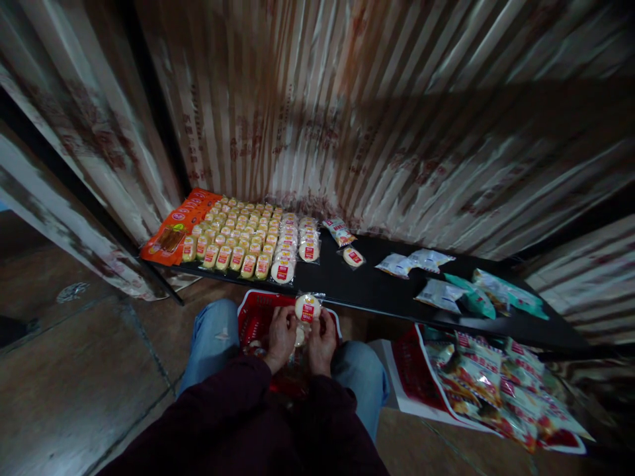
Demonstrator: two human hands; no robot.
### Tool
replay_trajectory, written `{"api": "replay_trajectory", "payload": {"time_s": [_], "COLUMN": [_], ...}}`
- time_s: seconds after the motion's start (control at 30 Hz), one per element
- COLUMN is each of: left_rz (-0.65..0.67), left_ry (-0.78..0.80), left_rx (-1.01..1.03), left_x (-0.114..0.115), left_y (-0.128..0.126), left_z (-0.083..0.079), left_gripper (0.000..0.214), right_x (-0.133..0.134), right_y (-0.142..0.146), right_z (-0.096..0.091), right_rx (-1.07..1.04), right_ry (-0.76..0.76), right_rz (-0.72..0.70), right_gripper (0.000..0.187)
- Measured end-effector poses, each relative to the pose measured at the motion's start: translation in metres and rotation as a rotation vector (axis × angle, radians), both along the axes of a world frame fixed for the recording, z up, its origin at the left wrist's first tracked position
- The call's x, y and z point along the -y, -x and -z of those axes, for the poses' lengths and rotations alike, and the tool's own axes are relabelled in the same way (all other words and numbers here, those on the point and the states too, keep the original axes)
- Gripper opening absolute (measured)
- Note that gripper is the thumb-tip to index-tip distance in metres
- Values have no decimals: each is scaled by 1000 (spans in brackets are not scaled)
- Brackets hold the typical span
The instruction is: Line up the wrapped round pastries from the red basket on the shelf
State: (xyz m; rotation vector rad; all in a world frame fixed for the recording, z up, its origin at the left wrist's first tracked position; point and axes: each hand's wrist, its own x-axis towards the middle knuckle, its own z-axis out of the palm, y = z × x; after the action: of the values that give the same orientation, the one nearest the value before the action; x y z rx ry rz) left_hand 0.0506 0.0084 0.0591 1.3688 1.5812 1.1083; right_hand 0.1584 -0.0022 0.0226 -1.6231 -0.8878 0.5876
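Note:
Between my knees, both hands hold one round white cake (307, 308) in a clear wrapper with a red label. My left hand (282, 336) pinches its lower left side, and my right hand (322, 340) grips the lower right. They are above a red basket (254, 305) with a white rim, where more wrapped round cakes partly show below my fingers. Just beyond, on a black shelf (342, 294), similar round cakes (284, 264) stand in two rows. Beside them are many small yellow wrapped cakes (233, 241) in rows.
An orange snack bag (173, 231) lies at the shelf's left end. A single round cake (352, 256), silver-white packets (439, 294) and green packets (471, 295) lie to the right. Another red basket (414, 360) on the floor holds several snack bags (479, 370). Striped plastic sheeting hangs behind.

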Motion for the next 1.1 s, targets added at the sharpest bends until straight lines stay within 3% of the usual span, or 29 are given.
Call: {"api": "replay_trajectory", "payload": {"time_s": [0.43,0.67,1.1], "left_rz": [55,46,24], "left_ry": [-60,-93,-129], "left_rx": [-3,-11,-63], "left_x": [-25,-34,-54], "left_y": [-7,-12,-25], "left_z": [-20,-22,-23], "left_gripper": [34,35,42], "right_x": [-31,-44,-74], "right_y": [-10,-12,-25], "right_z": [-28,-38,-31], "right_rx": [61,31,132], "right_ry": [-38,-23,-78], "right_rz": [-16,-37,-66], "right_gripper": [54,56,50]}}
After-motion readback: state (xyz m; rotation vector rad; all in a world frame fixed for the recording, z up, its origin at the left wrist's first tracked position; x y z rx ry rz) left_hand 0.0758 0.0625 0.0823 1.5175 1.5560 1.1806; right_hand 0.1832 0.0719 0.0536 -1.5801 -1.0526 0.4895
